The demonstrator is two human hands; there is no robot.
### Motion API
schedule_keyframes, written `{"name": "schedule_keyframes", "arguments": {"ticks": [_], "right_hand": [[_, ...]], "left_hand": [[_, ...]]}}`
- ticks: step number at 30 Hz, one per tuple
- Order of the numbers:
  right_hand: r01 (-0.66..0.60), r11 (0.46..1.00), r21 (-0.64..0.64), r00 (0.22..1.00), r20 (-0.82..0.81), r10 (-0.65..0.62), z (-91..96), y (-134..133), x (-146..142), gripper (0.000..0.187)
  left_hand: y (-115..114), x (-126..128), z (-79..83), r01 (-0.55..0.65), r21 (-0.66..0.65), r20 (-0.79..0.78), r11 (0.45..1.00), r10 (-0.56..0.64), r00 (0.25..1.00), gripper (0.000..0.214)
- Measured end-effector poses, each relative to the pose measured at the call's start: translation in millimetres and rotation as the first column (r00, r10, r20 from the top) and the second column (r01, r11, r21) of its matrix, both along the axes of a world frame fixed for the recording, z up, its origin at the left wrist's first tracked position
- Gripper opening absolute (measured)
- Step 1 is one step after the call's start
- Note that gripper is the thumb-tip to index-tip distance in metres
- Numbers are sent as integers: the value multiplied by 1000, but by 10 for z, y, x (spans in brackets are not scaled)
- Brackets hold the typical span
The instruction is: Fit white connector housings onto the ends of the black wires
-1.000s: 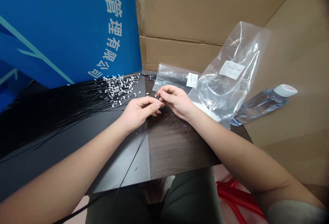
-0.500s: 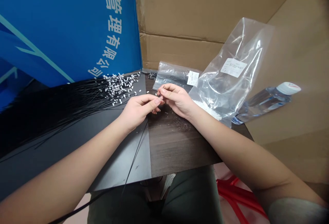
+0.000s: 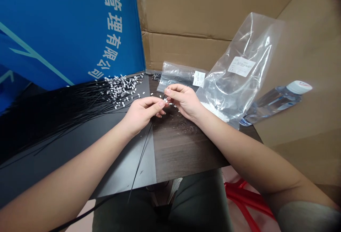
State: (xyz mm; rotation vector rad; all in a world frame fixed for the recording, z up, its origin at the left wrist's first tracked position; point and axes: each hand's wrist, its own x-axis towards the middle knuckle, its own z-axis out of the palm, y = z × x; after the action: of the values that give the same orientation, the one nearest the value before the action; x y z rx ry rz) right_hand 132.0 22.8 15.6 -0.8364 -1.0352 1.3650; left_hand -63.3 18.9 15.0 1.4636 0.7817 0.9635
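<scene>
Our left hand (image 3: 145, 113) pinched a black wire (image 3: 138, 170), seemingly steadying it; just beside, our right hand (image 3: 183, 100) pinched a dark strand (image 3: 164, 96).

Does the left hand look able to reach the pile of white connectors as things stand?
Probably yes: the pile of white connectors lies close beyond the left hand, slightly to its left, and nothing seems to stand between. It appears pinched on a thin black wire, though.
</scene>
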Motion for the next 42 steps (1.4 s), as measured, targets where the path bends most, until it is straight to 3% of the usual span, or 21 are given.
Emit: {"name": "schedule_keyframes", "arguments": {"ticks": [13,29,42], "right_hand": [[8,1000,-14,1000,-9,-8,-24,14,11,34],[9,997,-70,1000,0,-9,-16,19,4,33],[20,999,35,998,61,-22,-36,14,-11,31]], "left_hand": [[0,25,7,-16,-57,53,998,19,998,30],[0,21,17,-48,10,8,999,48,999,31],[-13,27,-13,-14,12,-28,1000,14,1000,31]]}}
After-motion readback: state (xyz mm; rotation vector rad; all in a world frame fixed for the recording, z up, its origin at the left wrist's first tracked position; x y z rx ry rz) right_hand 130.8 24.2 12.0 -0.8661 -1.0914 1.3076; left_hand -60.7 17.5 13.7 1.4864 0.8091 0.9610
